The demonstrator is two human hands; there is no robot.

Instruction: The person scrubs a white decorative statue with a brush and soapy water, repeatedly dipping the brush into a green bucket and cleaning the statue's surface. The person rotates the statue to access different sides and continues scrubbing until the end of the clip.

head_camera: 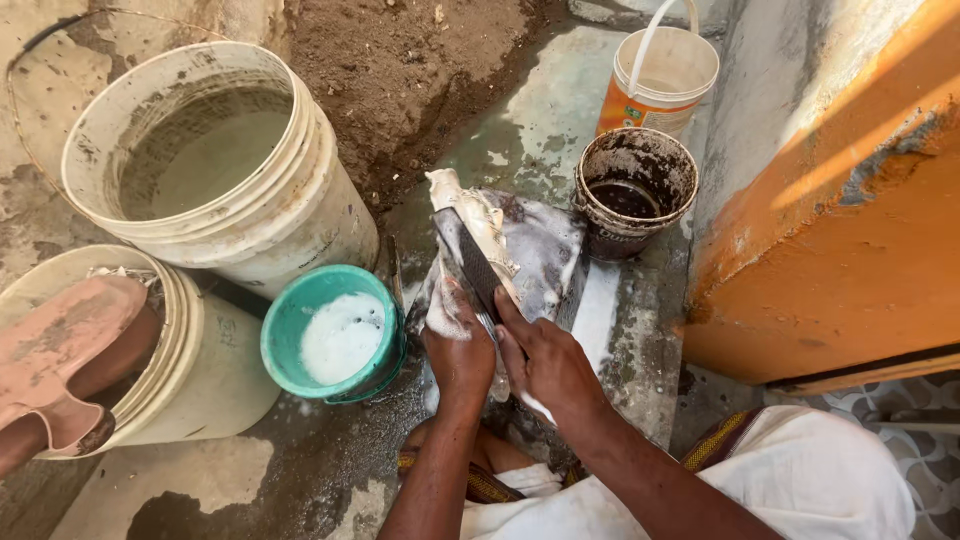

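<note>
the left hand (458, 345) is closed, pressing down a wet grey cloth (535, 250) on the concrete; its fingertips are hidden in the folds. just beside it, the right hand (545, 360) grips a scrub brush (478, 262), handle mostly covered. left of both sits a teal bowl (335, 335) of suds; beyond, a dirty pot (634, 190).

Orange label w/ green bit (628, 112) round white bucket (668, 68), top right, by wall.
</note>
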